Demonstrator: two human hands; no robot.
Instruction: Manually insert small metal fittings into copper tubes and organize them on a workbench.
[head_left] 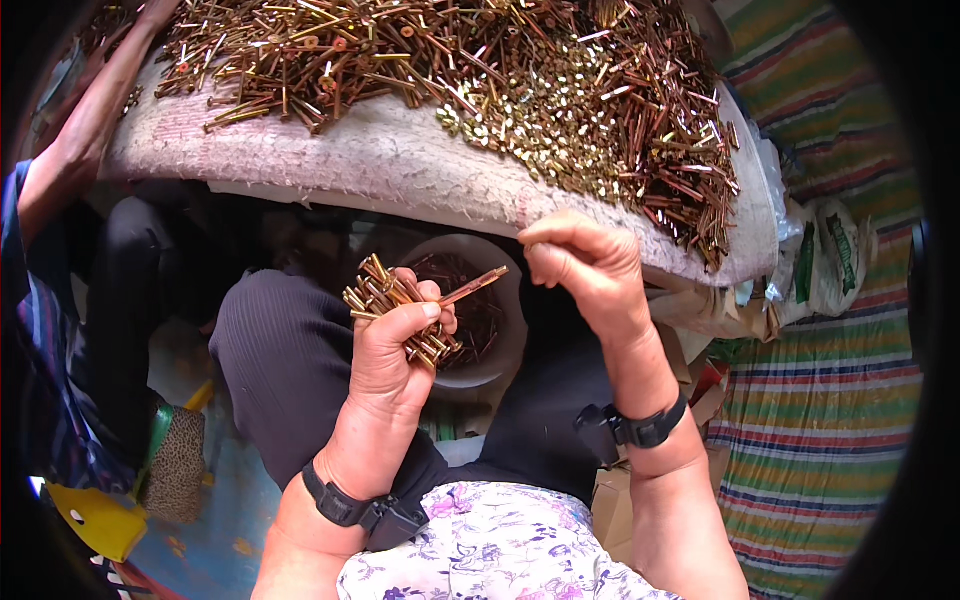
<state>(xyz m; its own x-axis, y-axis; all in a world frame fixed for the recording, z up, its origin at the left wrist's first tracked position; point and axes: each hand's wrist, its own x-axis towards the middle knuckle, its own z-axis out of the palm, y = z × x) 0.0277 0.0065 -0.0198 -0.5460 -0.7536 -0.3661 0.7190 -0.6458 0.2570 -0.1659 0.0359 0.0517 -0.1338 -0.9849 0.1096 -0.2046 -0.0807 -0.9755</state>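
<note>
My left hand is closed around a bundle of long copper-coloured bolts, their heads fanned to the upper left and below. One bolt juts out to the right past my thumb and forefinger. My right hand is raised by the table's front edge, thumb and forefinger pinched; anything between them is too small to make out. It stays apart from the jutting bolt. Beneath my left hand, a pale round basin holds more reddish bolts.
A cloth-covered table bears a big heap of bolts and many small shiny gold nuts. Another person's arm reaches over its left end. Plastic bags hang at right, beside a striped sheet. A yellow plastic piece lies lower left.
</note>
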